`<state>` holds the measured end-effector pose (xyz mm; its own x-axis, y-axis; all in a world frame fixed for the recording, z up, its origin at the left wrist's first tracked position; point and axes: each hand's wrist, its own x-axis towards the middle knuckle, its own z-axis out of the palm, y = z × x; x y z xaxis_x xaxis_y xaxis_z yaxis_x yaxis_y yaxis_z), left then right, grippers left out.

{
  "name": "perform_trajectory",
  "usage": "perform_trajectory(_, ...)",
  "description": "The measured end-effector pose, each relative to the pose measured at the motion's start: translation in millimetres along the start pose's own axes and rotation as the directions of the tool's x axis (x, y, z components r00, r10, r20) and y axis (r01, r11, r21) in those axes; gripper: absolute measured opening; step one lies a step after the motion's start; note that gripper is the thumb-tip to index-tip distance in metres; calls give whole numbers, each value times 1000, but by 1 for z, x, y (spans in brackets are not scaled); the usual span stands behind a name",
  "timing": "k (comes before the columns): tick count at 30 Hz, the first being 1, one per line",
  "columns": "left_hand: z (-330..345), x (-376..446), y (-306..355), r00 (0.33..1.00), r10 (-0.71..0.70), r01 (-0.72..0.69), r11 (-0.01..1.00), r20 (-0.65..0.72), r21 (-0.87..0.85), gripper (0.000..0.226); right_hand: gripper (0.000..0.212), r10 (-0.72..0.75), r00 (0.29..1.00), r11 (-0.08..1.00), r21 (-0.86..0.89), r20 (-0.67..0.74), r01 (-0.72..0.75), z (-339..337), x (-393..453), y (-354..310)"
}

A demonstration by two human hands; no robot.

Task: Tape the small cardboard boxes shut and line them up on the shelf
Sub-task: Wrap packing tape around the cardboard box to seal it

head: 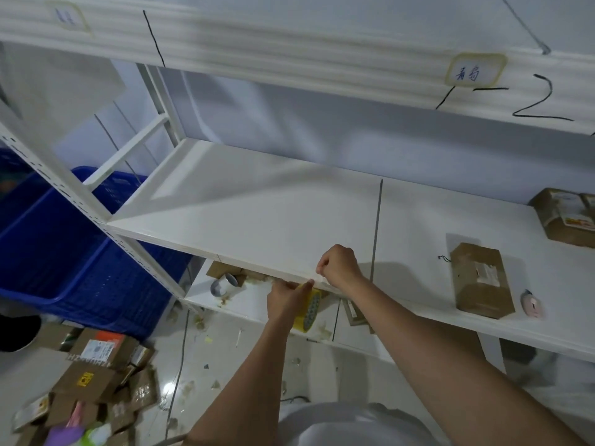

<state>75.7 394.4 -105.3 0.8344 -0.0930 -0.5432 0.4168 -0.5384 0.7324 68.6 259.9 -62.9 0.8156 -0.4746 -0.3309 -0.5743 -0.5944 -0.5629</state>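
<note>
Both hands meet at the front edge of the white shelf (257,214). The left hand (285,299) is curled round a yellow tape roll (309,312), holding it just below the shelf edge, and the right hand (339,265), its fingers bunched tight, pinches something at the edge right above the roll; what it pinches is too small to tell. Well off to the right on the same shelf lies a small cardboard box (481,280), flat on its side, with a second box (568,215) farther back near the wall. A grey tape roll (223,284) sits on the lower shelf beneath. To the left stand blue plastic crates (64,252); their insides are hard to read. On the floor at lower left lies a loose heap of cardboard boxes (96,381).
</note>
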Motion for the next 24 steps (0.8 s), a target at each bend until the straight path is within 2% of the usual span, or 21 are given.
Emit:
perform_trajectory(13,10,1,7,996,-54,59,996,-70,65,48,18,-32,999,998,-53,-15,31,14,10,6)
perform_trajectory(17,13,4,7,995,-79,84,994,-66,71,47,29,-49,998,995,-93,-34,46,8,9,5)
perform_trajectory(22,14,6,7,995,-83,87,993,-57,85,47,18,-20,999,983,-182,-46,12,4,12,0)
perform_trajectory(24,13,7,8,994,-98,102,991,-50,82,47,33,-19,999,971,-238,-45,8,5,13,-2)
